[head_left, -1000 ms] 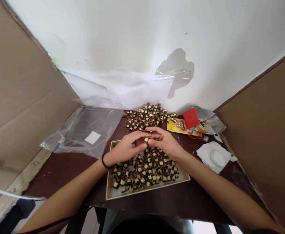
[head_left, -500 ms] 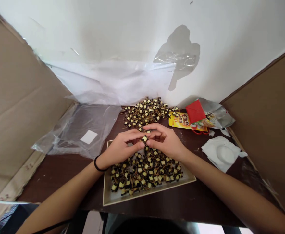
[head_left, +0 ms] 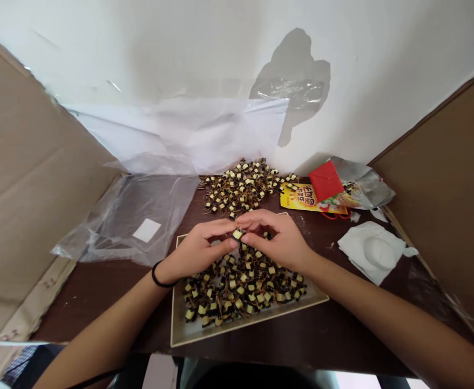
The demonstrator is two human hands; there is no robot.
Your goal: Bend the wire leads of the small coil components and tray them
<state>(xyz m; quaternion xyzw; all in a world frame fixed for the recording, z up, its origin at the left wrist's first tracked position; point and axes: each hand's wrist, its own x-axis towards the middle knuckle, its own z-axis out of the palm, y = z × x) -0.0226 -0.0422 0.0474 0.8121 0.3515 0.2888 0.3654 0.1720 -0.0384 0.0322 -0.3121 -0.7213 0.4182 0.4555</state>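
My left hand (head_left: 198, 250) and my right hand (head_left: 279, 237) meet above the far end of a beige tray (head_left: 188, 335). Together they pinch one small black-and-cream wound part (head_left: 237, 234) between their fingertips. The tray holds several of the same small parts (head_left: 237, 286) in a heap. A second pile of these parts (head_left: 241, 189) lies on the dark table beyond the tray, near the wall. A black band circles my left wrist.
A clear plastic bag with a white label (head_left: 140, 216) lies at the left. A yellow snack packet (head_left: 305, 199), a red card (head_left: 325, 181) and crumpled foil lie at the right back. White tissue (head_left: 372, 251) lies to the right. Cardboard walls flank both sides.
The camera view has shifted slightly, so everything sits a little lower and nearer. Both hands stay together on the small part, turning it a little.
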